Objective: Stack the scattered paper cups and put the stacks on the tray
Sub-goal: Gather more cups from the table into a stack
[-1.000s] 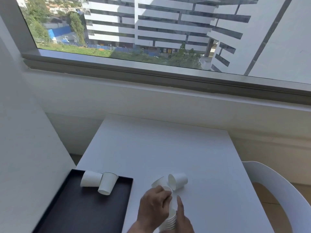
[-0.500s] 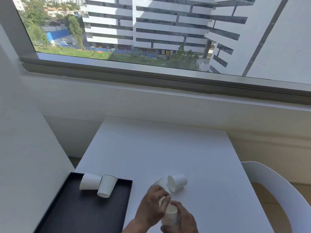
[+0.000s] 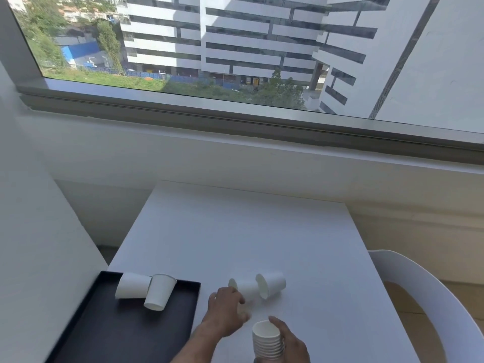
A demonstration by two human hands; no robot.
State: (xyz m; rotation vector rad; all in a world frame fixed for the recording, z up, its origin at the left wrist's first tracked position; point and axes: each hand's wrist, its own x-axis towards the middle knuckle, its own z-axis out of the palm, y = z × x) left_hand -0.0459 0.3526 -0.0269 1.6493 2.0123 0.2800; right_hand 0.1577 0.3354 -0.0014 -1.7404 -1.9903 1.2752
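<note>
At bottom centre, the right hand (image 3: 292, 345) grips an upright stack of paper cups (image 3: 267, 341). The left hand (image 3: 227, 311), fingers curled loosely, touches a tipped cup (image 3: 245, 288) on the white table (image 3: 248, 231); two more cups lie on the black tray (image 3: 117, 334) at lower left.

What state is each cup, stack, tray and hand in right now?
Stack of cups: upright, held by right hand.
Left hand: open, reaching the nearer table cup.
Both table cups, including farther one: on their sides.
Two tray cups: tipped over.
Black tray: holds no stack.
</note>
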